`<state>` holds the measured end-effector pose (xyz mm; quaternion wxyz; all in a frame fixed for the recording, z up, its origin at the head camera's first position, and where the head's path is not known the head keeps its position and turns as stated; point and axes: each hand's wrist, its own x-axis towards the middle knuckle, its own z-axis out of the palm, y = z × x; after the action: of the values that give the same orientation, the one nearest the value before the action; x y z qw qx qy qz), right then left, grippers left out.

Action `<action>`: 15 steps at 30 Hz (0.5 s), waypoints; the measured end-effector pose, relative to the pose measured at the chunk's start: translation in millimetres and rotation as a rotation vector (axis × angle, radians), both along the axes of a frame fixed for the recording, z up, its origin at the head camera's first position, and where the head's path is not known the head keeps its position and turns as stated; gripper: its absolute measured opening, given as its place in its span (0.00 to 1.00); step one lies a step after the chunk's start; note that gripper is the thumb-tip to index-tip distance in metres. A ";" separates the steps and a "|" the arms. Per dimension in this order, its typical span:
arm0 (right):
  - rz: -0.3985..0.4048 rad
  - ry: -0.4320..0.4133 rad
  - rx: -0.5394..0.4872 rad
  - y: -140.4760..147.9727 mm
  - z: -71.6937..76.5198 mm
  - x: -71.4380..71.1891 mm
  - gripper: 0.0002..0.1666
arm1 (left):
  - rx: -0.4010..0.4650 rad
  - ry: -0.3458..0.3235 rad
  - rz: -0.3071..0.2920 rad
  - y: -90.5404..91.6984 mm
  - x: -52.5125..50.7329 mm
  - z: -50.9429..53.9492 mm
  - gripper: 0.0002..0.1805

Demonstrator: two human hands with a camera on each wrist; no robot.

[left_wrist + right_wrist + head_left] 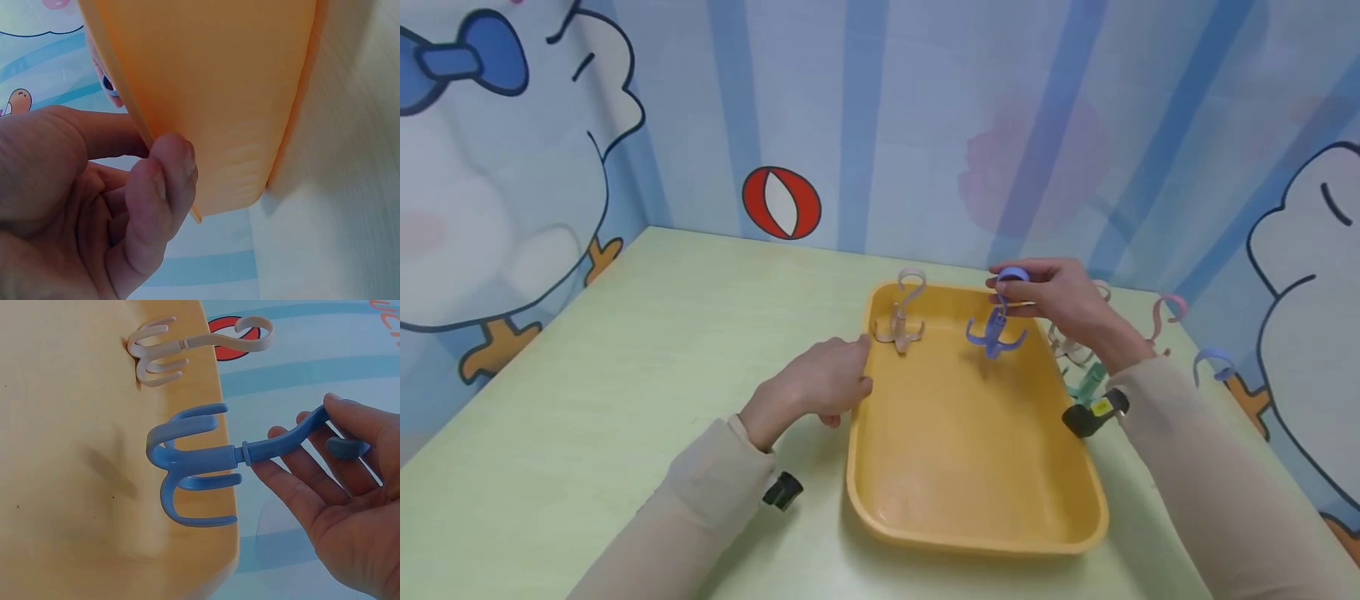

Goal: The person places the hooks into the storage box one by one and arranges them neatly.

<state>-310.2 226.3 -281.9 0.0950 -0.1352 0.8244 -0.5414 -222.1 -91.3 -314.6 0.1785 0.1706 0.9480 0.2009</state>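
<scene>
A blue multi-armed hook [994,333] hangs over the far right part of the yellow tray [970,546], its curved top held by the right hand [1060,300]. In the right wrist view the right hand [350,481] pinches the blue hook [200,461] between thumb and fingers. A beige hook [900,329] stands upright in the tray's far left corner. At the tray's left rim, the left hand [820,379] grips the edge; in the left wrist view the left hand [112,194] has its thumb and fingers on the rim of the tray [212,94].
Right of the tray, partly behind the right arm, lie a green hook [1086,385], a pink hook [1167,317], another blue hook [1213,358] and a pale hook [1067,346]. A printed curtain [917,125] stands behind the pale green table [625,375].
</scene>
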 end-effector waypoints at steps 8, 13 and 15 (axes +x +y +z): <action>-0.001 -0.023 -0.039 -5.5 -5.0 -8.3 0.28 | 0.006 0.014 -0.001 -0.6 1.2 0.6 0.35; -0.010 -0.041 -0.032 -9.0 -7.7 -12.6 0.28 | 0.005 0.017 0.002 -0.9 1.4 0.6 0.36; -0.016 -0.051 -0.031 -10.3 -8.6 -14.5 0.28 | 0.004 0.019 0.003 -1.1 1.4 0.8 0.35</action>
<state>-324.7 216.0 -290.6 0.1093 -0.1161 0.8144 -0.5580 -220.7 -92.4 -313.7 0.1689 0.1714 0.9495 0.2013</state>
